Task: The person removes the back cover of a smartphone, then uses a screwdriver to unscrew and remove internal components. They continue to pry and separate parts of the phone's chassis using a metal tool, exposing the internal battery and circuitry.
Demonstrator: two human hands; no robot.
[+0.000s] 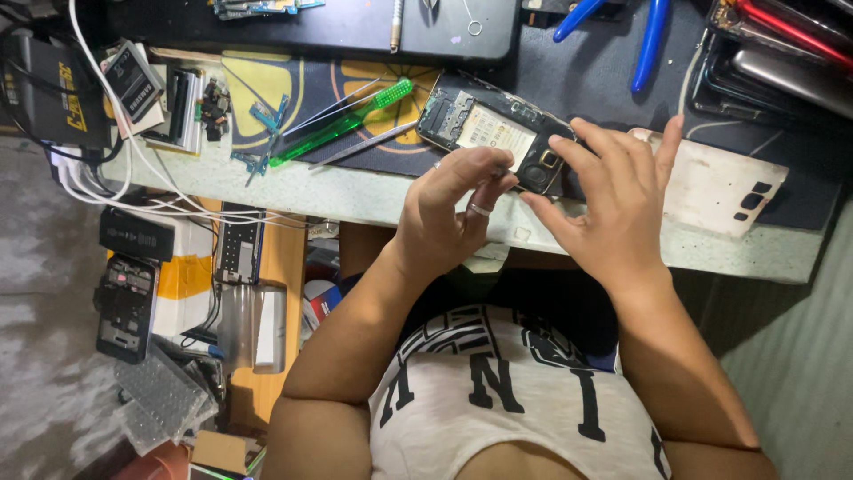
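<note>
An opened phone (484, 132) with its back cover off lies face down on the dark mat, its battery bay and circuit board exposed. My left hand (449, 213), with a ring on one finger, hovers at the phone's near edge with fingertips pinched together; whether it holds a small part is too small to tell. My right hand (613, 200) rests over the phone's right end, fingers spread, touching it. A white back cover (724, 191) lies just right of my right hand.
A green-handled screwdriver (342, 124) and metal tweezers (360, 147) lie left of the phone. Blue-handled pliers (644, 36) sit at the back. A phone battery (133, 80), white cables (115, 178) and more phone parts crowd the left side, with another stripped phone (127, 307) lower down.
</note>
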